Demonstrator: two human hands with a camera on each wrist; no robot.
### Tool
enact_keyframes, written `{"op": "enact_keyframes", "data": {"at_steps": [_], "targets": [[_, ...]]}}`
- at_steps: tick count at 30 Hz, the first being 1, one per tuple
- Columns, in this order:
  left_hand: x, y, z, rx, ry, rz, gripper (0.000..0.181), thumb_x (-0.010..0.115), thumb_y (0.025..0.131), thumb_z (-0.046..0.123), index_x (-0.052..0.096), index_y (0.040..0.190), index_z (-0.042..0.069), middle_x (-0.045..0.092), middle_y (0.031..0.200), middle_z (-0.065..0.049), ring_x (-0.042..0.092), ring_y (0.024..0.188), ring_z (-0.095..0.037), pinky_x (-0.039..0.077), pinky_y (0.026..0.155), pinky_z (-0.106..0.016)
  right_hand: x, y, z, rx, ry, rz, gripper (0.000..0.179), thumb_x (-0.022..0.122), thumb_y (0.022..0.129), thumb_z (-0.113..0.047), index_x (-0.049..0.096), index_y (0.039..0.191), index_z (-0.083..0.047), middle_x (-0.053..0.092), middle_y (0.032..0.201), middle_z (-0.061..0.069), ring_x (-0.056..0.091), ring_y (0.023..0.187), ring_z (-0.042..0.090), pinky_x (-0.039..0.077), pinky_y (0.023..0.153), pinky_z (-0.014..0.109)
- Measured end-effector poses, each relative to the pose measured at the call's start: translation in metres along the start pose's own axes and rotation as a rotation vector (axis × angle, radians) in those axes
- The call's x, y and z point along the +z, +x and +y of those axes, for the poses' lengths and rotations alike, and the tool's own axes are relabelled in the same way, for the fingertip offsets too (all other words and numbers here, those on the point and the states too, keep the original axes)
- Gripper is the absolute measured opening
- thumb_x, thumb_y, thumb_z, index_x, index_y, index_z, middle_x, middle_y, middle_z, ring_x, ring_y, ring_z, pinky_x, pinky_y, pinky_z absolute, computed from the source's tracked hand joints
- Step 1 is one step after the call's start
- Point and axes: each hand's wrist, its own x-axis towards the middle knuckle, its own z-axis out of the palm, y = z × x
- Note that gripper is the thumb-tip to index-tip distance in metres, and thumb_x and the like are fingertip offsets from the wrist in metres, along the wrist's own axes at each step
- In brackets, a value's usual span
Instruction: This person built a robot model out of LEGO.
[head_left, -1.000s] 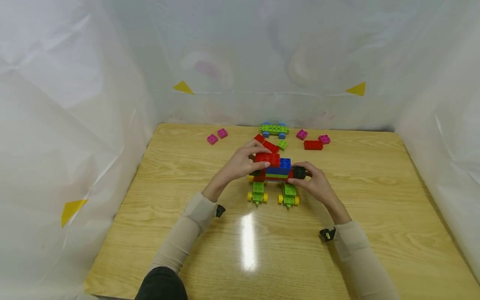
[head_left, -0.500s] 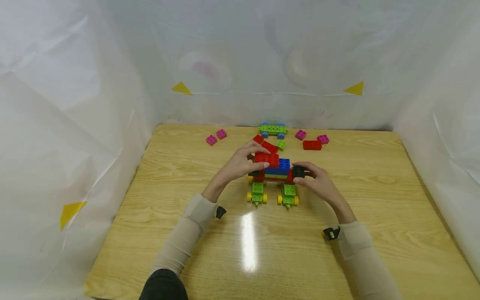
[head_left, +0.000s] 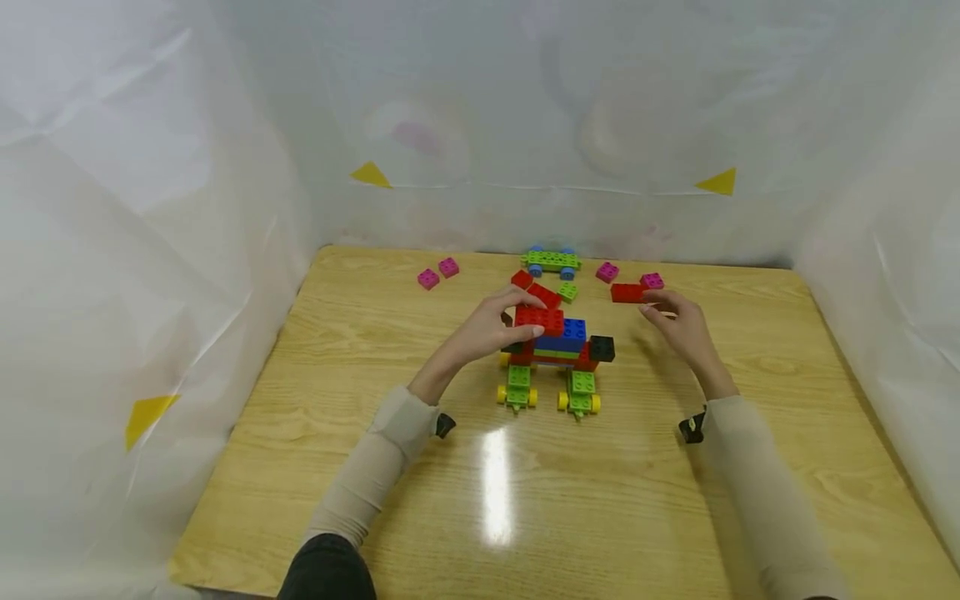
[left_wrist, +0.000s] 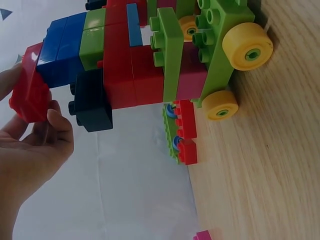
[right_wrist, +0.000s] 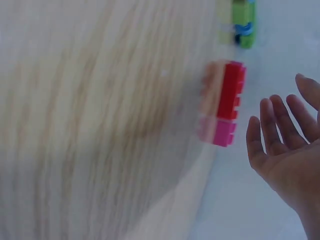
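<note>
A built brick model stands on yellow-wheeled green bases [head_left: 581, 385] in the middle of the table. Red, green and blue bricks [left_wrist: 62, 45] are stacked in its body, and a black brick [head_left: 602, 348] sticks out on its right side. On the model's left, my left hand [head_left: 483, 329] grips the red brick [head_left: 538, 320] at the top between thumb and fingers. Another black brick [left_wrist: 92, 102] shows below that hand in the left wrist view. My right hand [head_left: 684, 333] is in the air with nothing in it, fingers loosely bent, close to a loose red brick [head_left: 626, 293].
Behind the model lie two red bricks [head_left: 543, 295] and a small green brick [head_left: 567, 292]. A green base with blue wheels [head_left: 551, 261] stands near the back edge. Pink bricks [head_left: 428, 279] lie to the left and right. White sheeting [head_left: 480, 125] encloses the table [head_left: 337, 467].
My right hand has let go of the black brick on the model's right side and moved right and back toward the loose red brick. My left hand keeps its grip.
</note>
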Motion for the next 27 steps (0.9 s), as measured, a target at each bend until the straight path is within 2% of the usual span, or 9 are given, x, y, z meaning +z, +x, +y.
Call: {"op": "enact_keyframes", "data": {"at_steps": [2, 5, 13, 19, 23, 27], "targets": [[0.001, 0.000, 0.000, 0.002, -0.001, -0.002, 0.034, 0.065, 0.093, 0.027, 0.060, 0.122, 0.011, 0.056, 0.123, -0.002, 0.049, 0.106, -0.017, 0.047, 0.082, -0.037, 0.000, 0.008, 0.010, 0.014, -0.006, 0.001, 0.043, 0.058, 0.097, -0.023, 0.053, 0.131, 0.003, 0.054, 0.130, 0.022, 0.053, 0.112, 0.036, 0.043, 0.094, 0.055], [0.002, 0.000, -0.001, 0.004, -0.002, 0.001, 0.034, 0.064, 0.093, 0.026, 0.060, 0.123, 0.010, 0.055, 0.123, -0.003, 0.049, 0.106, -0.017, 0.047, 0.082, -0.038, 0.001, 0.021, 0.020, 0.029, -0.016, -0.001, 0.044, 0.061, 0.096, -0.019, 0.051, 0.133, 0.003, 0.051, 0.131, 0.024, 0.051, 0.114, 0.039, 0.043, 0.093, 0.055], [0.004, 0.000, -0.003, 0.007, -0.016, 0.011, 0.034, 0.065, 0.093, 0.024, 0.059, 0.123, 0.010, 0.054, 0.124, -0.004, 0.049, 0.105, -0.018, 0.048, 0.082, -0.039, 0.006, 0.048, 0.029, 0.030, -0.090, -0.040, 0.049, 0.061, 0.095, -0.010, 0.045, 0.137, 0.008, 0.047, 0.132, 0.032, 0.048, 0.115, 0.048, 0.040, 0.094, 0.059], [0.005, 0.000, -0.003, 0.002, -0.033, 0.007, 0.034, 0.065, 0.093, 0.025, 0.059, 0.123, 0.010, 0.054, 0.123, -0.003, 0.050, 0.104, -0.018, 0.048, 0.081, -0.040, 0.011, 0.053, 0.038, 0.056, -0.197, -0.098, 0.052, 0.063, 0.093, -0.009, 0.043, 0.138, 0.009, 0.044, 0.134, 0.034, 0.048, 0.115, 0.050, 0.039, 0.098, 0.059], [0.005, -0.001, -0.003, -0.006, -0.056, 0.007, 0.034, 0.064, 0.093, 0.024, 0.059, 0.124, 0.009, 0.053, 0.123, -0.004, 0.050, 0.104, -0.017, 0.049, 0.082, -0.043, 0.015, 0.054, 0.041, 0.056, -0.248, -0.100, 0.052, 0.066, 0.092, -0.011, 0.046, 0.136, 0.008, 0.044, 0.135, 0.033, 0.045, 0.117, 0.050, 0.036, 0.099, 0.061], [0.005, -0.002, -0.003, -0.015, -0.065, 0.008, 0.035, 0.063, 0.094, 0.024, 0.058, 0.124, 0.009, 0.053, 0.124, -0.003, 0.049, 0.104, -0.017, 0.049, 0.083, -0.042, 0.018, 0.053, 0.043, 0.033, -0.265, -0.078, 0.050, 0.067, 0.092, -0.014, 0.050, 0.132, 0.009, 0.047, 0.132, 0.033, 0.046, 0.115, 0.049, 0.037, 0.097, 0.060]]}}
